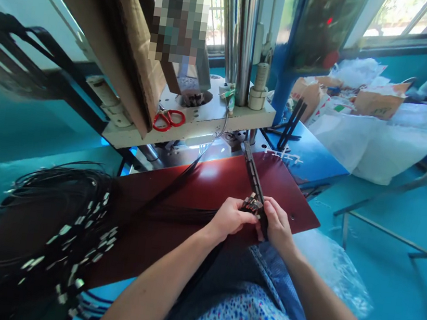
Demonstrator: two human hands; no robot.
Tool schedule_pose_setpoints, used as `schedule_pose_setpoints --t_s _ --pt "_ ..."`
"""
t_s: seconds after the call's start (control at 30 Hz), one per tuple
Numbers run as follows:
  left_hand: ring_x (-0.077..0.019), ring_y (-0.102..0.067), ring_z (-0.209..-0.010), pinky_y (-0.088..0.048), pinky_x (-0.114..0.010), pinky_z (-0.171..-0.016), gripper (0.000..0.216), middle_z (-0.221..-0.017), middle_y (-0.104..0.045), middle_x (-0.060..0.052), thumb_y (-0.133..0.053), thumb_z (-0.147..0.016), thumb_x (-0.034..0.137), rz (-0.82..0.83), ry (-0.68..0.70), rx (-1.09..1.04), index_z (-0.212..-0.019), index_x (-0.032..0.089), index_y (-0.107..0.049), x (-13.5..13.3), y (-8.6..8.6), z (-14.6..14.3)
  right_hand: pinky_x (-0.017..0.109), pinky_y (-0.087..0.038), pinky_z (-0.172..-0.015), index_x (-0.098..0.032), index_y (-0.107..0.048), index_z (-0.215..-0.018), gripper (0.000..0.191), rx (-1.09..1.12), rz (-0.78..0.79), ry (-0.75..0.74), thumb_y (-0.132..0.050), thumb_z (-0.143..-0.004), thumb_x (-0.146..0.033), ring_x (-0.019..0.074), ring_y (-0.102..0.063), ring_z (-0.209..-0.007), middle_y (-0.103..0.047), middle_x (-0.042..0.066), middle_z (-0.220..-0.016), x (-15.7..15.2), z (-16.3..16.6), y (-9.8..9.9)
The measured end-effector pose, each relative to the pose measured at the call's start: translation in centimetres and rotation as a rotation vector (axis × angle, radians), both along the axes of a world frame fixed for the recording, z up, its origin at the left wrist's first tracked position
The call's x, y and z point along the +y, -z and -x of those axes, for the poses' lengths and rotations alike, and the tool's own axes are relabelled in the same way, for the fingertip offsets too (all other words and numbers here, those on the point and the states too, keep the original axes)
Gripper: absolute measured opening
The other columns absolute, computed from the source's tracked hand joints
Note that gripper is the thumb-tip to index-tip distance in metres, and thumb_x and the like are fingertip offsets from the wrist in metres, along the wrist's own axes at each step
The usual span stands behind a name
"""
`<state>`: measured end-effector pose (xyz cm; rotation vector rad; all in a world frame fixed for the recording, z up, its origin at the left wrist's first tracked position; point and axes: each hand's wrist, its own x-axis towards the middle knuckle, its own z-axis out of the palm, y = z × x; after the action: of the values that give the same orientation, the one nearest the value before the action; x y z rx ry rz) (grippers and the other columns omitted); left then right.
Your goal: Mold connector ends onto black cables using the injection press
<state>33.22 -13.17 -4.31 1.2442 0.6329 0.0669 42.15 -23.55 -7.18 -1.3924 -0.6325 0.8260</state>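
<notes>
My left hand (230,218) is closed around the ends of a bunch of black cables, whose small metal connectors (252,203) stick out past my thumb. The cables (186,214) trail off to the left over a reddish-brown board (211,175). With my right hand (279,225) I grip the near end of a long dark slotted bar (252,169). Its far end points away toward the machine. Both hands meet over the board's front edge, and the connectors lie against the bar. My fingertips partly hide the contact between them.
Coiled black cables with metal ends (84,216) lie at the left. Behind the board stands a press (203,122) with steel columns and red-handled scissors (169,120) on its plate. Blue table (316,158), white sacks (380,145) and a metal frame (377,234) are at the right.
</notes>
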Motion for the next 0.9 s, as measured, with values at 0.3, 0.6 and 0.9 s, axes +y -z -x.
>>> schedule_pose_setpoints --t_s 0.3,0.6,0.9 --pt "-0.0029 -0.028 -0.031 -0.017 -0.019 -0.035 0.017 -0.039 -0.044 0.006 -0.065 -0.060 0.026 -0.117 -0.040 -0.026 -0.054 0.013 -0.055 -0.3 0.8 -0.1 0.019 -0.029 -0.027 -0.020 -0.049 -0.096 0.036 -0.128 0.042 -0.050 -0.039 -0.089 -0.054 0.0091 -0.041 -0.028 -0.046 -0.008 -0.046 0.3 -0.2 0.3" --pt "-0.0059 -0.038 -0.049 -0.029 -0.018 -0.047 0.025 -0.057 -0.046 0.004 -0.058 -0.077 0.039 -0.326 -0.170 -0.162 -0.077 0.014 -0.059 0.8 0.2 0.9 0.017 -0.029 -0.028 -0.018 -0.048 -0.105 0.037 -0.034 -0.061 0.064 -0.041 -0.091 -0.051 0.0081 -0.041 -0.028 -0.048 -0.008 -0.047 0.0 0.1 0.8" --pt "-0.0061 -0.034 -0.046 -0.028 -0.020 -0.050 0.020 -0.047 -0.040 0.007 -0.062 -0.069 0.033 -0.330 -0.031 -0.072 -0.064 0.014 -0.055 0.8 0.2 0.5 0.016 -0.030 -0.027 -0.014 -0.040 -0.134 0.059 0.012 -0.059 0.009 -0.046 -0.089 -0.050 0.0071 -0.039 -0.029 -0.050 -0.007 -0.046 -0.3 -0.3 0.9"
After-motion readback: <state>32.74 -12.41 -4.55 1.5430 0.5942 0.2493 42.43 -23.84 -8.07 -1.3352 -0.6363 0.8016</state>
